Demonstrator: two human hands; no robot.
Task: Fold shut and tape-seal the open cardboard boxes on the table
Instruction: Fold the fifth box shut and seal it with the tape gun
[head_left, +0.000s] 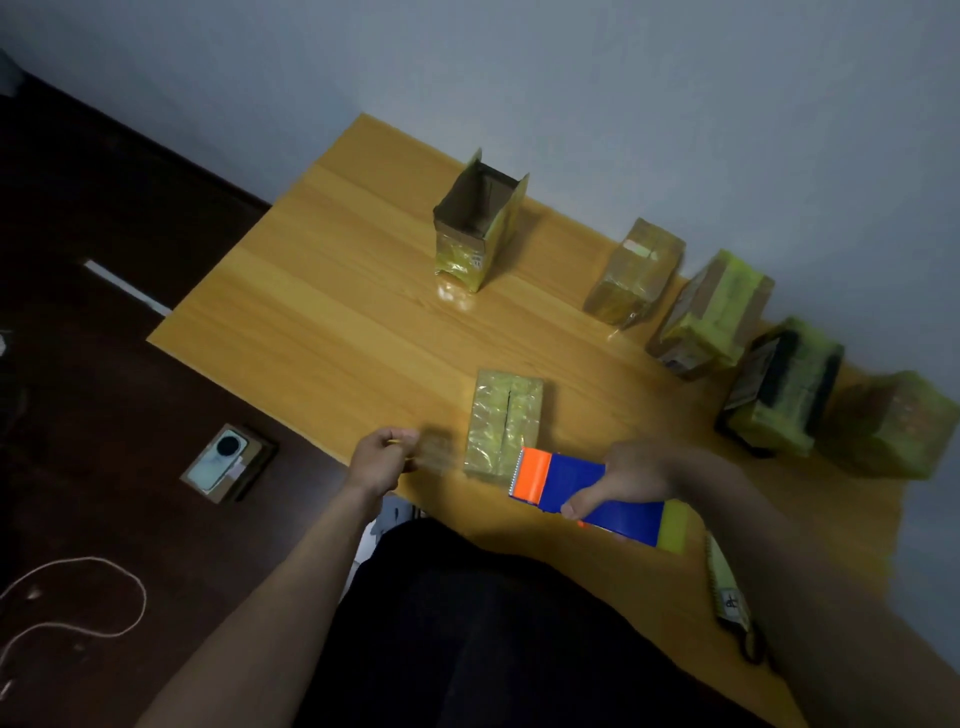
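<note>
Near box (505, 427): folded, seam untaped. Far box (477, 227): flaps up. Right grip (626, 480) wraps tape dispenser (592, 493); left grip (382, 454) pinches pulled tape end.

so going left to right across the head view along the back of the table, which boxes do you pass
open box → clear-taped box → yellow-taped box → dark box with yellow tape → blurred yellow-taped box at the right edge

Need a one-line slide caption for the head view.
Right hand holds a blue-and-orange tape dispenser beside a taped box as the left hand pinches a tape strip; one open box stands behind.
</note>
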